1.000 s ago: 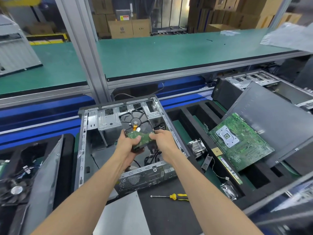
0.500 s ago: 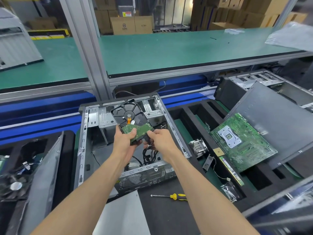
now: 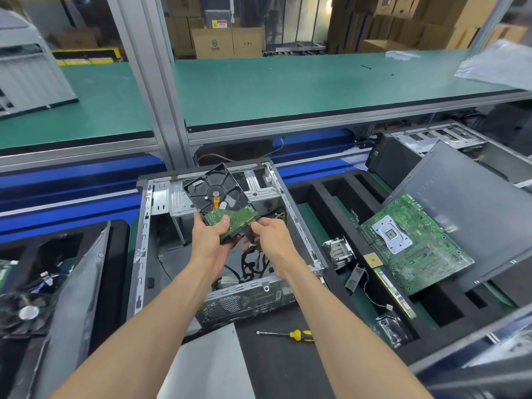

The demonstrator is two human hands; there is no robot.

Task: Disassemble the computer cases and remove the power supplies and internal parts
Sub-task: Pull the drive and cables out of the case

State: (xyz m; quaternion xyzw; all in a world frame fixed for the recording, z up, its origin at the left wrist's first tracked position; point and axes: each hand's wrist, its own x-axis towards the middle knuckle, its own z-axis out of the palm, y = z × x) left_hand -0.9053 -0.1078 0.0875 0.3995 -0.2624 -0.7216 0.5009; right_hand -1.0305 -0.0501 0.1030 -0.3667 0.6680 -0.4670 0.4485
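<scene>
- We are holding the drive (image 3: 219, 197) above the open case (image 3: 299, 223), circuit side up, tilted with its far end raised toward 12 o'clock.
- Our left hand (image 3: 211, 240) is gripping the drive's near end, thumb curled over the green board.
- Our right hand (image 3: 270, 236) is pinching a black connector at the drive's near right corner, fingers closed on it; the exact contact is partly hidden.
- The cables (image 3: 253, 266) are hanging from that corner down into the case, bunched at 6 o'clock of the drive.
- The case is lying on its side in front of us, its perforated panel facing 6 o'clock.
- A motherboard (image 3: 411, 243) is resting at 3 o'clock of the case, leaning on a grey panel (image 3: 472, 208).
- A heatsink (image 3: 336, 251) is sitting between the case and the motherboard.
- A screwdriver (image 3: 288, 334) is lying at 5 o'clock, near the case's front edge.
- A fan (image 3: 27, 312) is showing at 8 o'clock.
</scene>
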